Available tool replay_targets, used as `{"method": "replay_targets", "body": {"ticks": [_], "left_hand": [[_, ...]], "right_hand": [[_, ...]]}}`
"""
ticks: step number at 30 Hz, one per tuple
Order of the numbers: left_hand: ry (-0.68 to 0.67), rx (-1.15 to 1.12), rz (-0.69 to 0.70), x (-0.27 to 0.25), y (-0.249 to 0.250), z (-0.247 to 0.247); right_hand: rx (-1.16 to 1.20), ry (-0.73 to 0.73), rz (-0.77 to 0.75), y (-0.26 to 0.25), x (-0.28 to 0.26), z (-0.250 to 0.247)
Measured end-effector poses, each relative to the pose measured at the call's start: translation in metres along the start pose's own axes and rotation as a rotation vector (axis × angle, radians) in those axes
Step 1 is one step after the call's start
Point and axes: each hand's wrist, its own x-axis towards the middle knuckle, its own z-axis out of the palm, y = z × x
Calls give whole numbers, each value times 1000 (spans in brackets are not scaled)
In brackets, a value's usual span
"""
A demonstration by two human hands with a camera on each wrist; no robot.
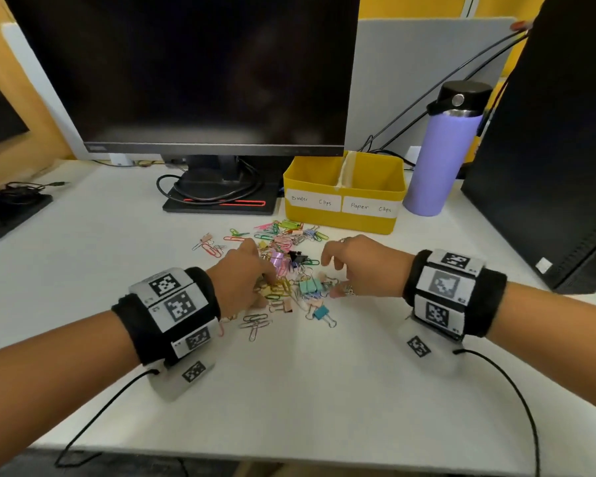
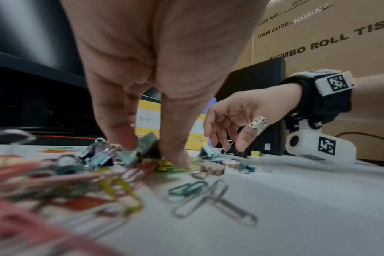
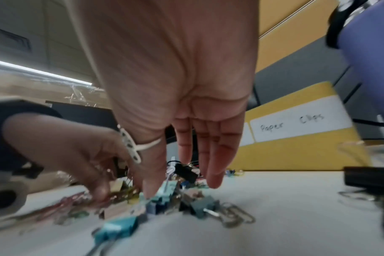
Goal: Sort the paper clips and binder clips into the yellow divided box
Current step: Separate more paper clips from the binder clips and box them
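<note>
A: Where's the clip pile [image 1: 283, 266]?
B: Centre of the head view, on the white desk [image 1: 324, 390], below the one yellow divided box [image 1: 344, 197] with two compartments; the clips are too tangled to count.
A: Hands?
B: Two. The left hand [image 1: 238, 280] has its fingertips down among the paper clips; whether it pinches any I can't tell. The right hand [image 1: 362, 266] has straight fingers over a teal binder clip [image 3: 164, 192].
A: Anything one view adds?
B: The left wrist view shows a cardboard box [image 2: 331, 34], cut off.
</note>
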Motion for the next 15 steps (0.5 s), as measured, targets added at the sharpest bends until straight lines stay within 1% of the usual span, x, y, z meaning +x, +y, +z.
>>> {"method": "replay_targets", "body": {"ticks": [3, 6, 9, 12, 15], "left_hand": [[70, -32, 2, -4, -13, -1], [178, -81, 11, -9, -27, -5], [251, -191, -19, -13, -47, -13], [229, -348, -84, -14, -72, -21], [129, -491, -198, -15, -95, -26]], "right_hand": [[5, -40, -49, -12, 14, 9], [-8, -55, -90, -17, 18, 11], [-32, -67, -124, -18, 17, 10], [-34, -21, -124, -18, 13, 6], [-1, 73, -88, -14, 12, 2]]}}
